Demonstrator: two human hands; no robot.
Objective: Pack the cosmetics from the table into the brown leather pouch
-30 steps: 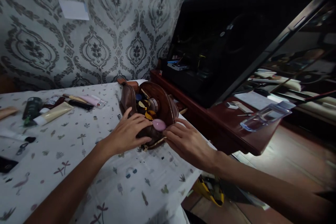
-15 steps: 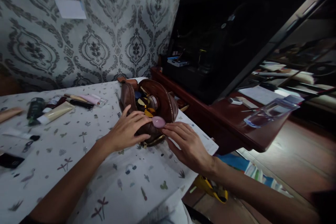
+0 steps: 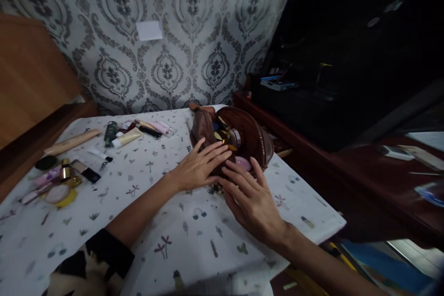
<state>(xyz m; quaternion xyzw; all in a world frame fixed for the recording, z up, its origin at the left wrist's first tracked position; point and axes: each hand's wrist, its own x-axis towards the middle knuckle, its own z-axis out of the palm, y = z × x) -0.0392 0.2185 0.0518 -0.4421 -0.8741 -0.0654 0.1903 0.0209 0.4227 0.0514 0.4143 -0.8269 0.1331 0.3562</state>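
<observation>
Resting at the front of the brown bag (image 3: 203, 127), your left hand (image 3: 197, 166) has its fingers stretched across the near rim, thumb standing apart from them. Your right hand (image 3: 255, 206) sits just beside it, palm down, fingers fanned and thumb apart; you show nothing clasped in either hand, though the undersides are hidden. Fingertips of both hands nearly meet before the bag's mouth.

Bag location: far right part of the patterned cloth (image 3: 152, 240), mouth open toward you. Inside, close behind your right fingers, lies a glossy pink oval item (image 3: 243, 163), partly covered; whether you touch it, cannot tell. Deeper in: a gold round item (image 3: 222, 136) and a pale round container (image 3: 235, 137).

To your left, well apart from the bag: a dark green tube (image 3: 111, 134), a cream tube (image 3: 127, 138) and a pink tube (image 3: 161, 127) grouped near the far edge. Nearer you, a gold-capped bottle (image 3: 65, 169), a black-and-pale flat item (image 3: 85, 171) and a yellow round case (image 3: 65, 197) lie clustered. Beyond the bag: patterned wall (image 3: 166, 74); on your right, a large black screen (image 3: 347, 78) over a dark red cabinet (image 3: 364, 180).
</observation>
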